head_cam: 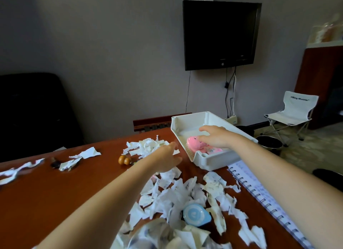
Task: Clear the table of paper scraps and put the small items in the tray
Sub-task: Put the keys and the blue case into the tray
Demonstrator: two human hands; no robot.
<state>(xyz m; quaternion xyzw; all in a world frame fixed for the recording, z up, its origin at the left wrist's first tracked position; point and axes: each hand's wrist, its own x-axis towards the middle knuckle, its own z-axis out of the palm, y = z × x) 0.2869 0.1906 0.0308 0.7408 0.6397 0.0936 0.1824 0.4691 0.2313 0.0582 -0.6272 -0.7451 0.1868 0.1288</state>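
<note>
A white plastic tray [202, 159] stands at the far right of the brown table [46, 193]. Inside it lies a pink hairbrush [194, 144]. My right hand [215, 136] is over the tray, fingers spread and relaxed above the brush. My left hand [167, 158] reaches forward with straight fingers beside a pile of torn paper scraps [148, 145]. More scraps [178, 196] cover the near table. A wooden gourd-shaped trinket [124, 160] lies left of my left hand. A round blue and white item [195, 215] sits among the near scraps. A small dark item [55, 163] lies far left.
A spiral notebook [259, 189] lies along the table's right edge. Scattered scraps [85, 153] sit at the left. A black chair [33, 109] stands behind the table, a folding chair [293, 113] and a bin [269, 142] on the floor at right.
</note>
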